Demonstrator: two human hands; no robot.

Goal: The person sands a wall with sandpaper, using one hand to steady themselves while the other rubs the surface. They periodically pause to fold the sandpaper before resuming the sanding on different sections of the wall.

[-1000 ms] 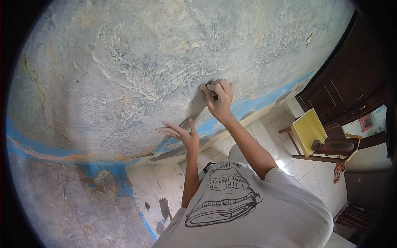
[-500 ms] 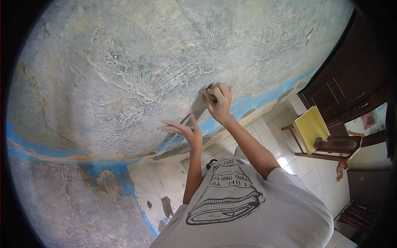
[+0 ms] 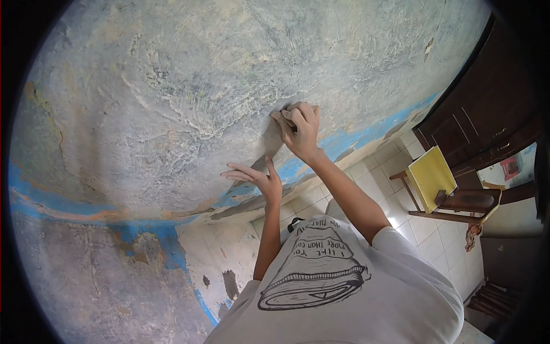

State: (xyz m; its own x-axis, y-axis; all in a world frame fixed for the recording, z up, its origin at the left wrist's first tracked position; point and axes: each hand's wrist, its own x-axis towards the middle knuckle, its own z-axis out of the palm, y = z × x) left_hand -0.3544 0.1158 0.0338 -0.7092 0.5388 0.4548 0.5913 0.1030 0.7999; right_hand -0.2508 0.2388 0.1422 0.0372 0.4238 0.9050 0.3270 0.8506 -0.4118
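Observation:
My right hand [image 3: 299, 131] is pressed against a worn grey wall [image 3: 217, 74], its fingers closed over a small pale sanding piece [image 3: 290, 109] held flat on the plaster. Most of that piece is hidden under the fingers. Lower and to the left, my left hand [image 3: 256, 179] rests on the wall with fingers spread and holds nothing. A peeling blue paint band [image 3: 355, 133] runs along the wall just below both hands. My white printed T-shirt [image 3: 344, 286] fills the bottom of the view.
A wooden chair [image 3: 458, 203] with a yellow board [image 3: 429, 178] leaning on it stands on the white tiled floor [image 3: 395, 206] at right. A dark wooden cabinet [image 3: 487, 109] rises behind it. The lower wall [image 3: 114, 286] shows bare patches.
My right hand has slid a little upward along the wall with the sanding piece. My left hand has stayed almost in place on the wall.

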